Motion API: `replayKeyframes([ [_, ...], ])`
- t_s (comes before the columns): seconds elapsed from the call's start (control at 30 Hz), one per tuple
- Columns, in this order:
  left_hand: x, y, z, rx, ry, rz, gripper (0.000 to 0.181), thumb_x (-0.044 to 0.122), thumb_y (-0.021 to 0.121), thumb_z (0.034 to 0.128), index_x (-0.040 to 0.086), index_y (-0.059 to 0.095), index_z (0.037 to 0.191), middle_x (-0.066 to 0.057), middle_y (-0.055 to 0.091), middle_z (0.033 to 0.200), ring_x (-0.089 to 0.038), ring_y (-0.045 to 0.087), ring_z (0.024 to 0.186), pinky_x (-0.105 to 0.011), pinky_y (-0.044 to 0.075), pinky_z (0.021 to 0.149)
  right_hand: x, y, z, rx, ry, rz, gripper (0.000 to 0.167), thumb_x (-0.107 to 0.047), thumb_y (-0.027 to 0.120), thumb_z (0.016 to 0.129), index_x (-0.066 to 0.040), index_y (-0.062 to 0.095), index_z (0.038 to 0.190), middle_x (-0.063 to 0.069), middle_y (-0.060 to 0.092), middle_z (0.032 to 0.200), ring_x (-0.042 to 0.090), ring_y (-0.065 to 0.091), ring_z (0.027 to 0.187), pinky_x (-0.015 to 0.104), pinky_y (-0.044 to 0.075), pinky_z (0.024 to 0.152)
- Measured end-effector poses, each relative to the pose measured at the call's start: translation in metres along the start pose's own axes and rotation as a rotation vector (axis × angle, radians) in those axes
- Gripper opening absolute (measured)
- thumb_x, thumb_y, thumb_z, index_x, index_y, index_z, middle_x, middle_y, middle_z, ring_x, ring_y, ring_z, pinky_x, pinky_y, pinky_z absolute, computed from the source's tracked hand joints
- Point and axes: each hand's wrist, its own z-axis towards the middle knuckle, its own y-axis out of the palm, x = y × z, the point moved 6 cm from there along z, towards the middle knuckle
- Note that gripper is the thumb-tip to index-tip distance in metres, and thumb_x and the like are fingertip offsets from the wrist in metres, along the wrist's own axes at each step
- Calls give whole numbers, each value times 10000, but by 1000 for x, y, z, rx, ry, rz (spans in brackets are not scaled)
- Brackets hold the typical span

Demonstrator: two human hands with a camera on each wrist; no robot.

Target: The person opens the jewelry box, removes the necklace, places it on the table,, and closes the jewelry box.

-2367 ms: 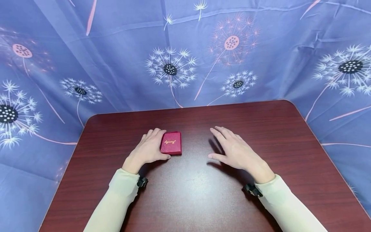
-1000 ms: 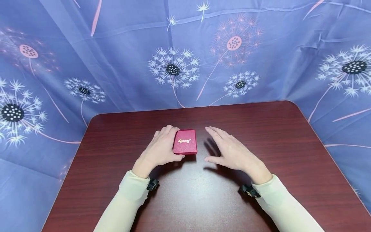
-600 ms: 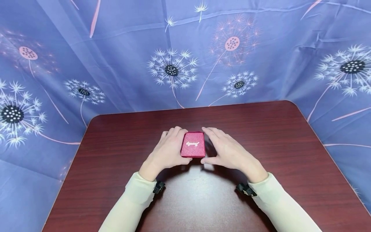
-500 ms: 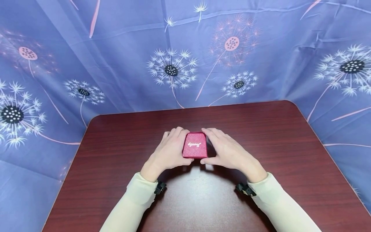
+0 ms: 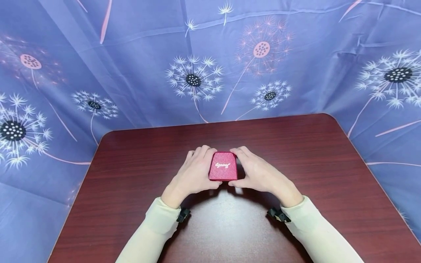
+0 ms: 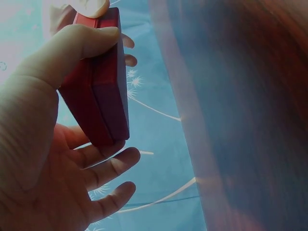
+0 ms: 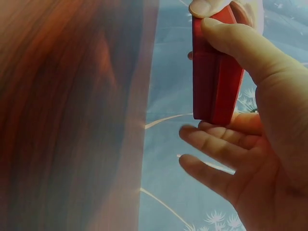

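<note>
Thumb and fingers of my left hand (image 5: 194, 173) grip the left side of a red lettered box (image 5: 223, 172), which I hold over the dark wooden table (image 5: 148, 153). At its right side, my right hand (image 5: 262, 173) pinches it too.

A blue fabric backdrop (image 5: 141, 80) hangs behind and along both sides of a dark reddish-brown wood-grain table (image 5: 296, 146). The cloth is printed with dandelions: white seed heads (image 5: 193, 79) with dark, dotted centres, and fainter pink seed heads (image 5: 261, 49), on thin curving stems. Soft folds run down it, and a crease (image 5: 279, 13) crosses near the top. The tabletop's two far corners are rounded, and a thin paler edge trims its sides. White glare (image 5: 227, 212) spreads over its near middle. In the left wrist view, the upper left is washed out by brightness.
</note>
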Motion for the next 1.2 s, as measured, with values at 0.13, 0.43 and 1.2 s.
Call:
replayKeyframes([
  [0.13, -1, 1, -1, 6, 2, -6, 882, 492, 934, 665, 118, 554, 1368, -24, 550, 1238, -235, 521, 1099, -443, 436, 908, 0, 0, 0, -7, 6, 19, 918, -361, 962, 779, -16, 482, 1481, 86, 541, 1342, 248, 659, 1070, 387, 566, 943],
  [0.43, -4, -1, -3, 5, 8, -42, 993, 494, 964, 664, 101, 522, 1461, -43, 547, 1319, -243, 521, 1172, -452, 427, 961, 1, -6, 0, 7, -16, -37, 927, -416, 956, 776, -31, 496, 1484, 82, 563, 1356, 277, 632, 1103, 464, 535, 995],
  [1.2, -21, 8, -10, -34, -42, -339, 1067, 439, 978, 732, 86, 416, 1568, -32, 510, 1458, -212, 500, 1324, -473, 421, 1055, 6, -23, -4, 20, -11, -44, 957, -481, 946, 766, -52, 492, 1491, 75, 574, 1377, 266, 610, 1154, 487, 504, 1018],
])
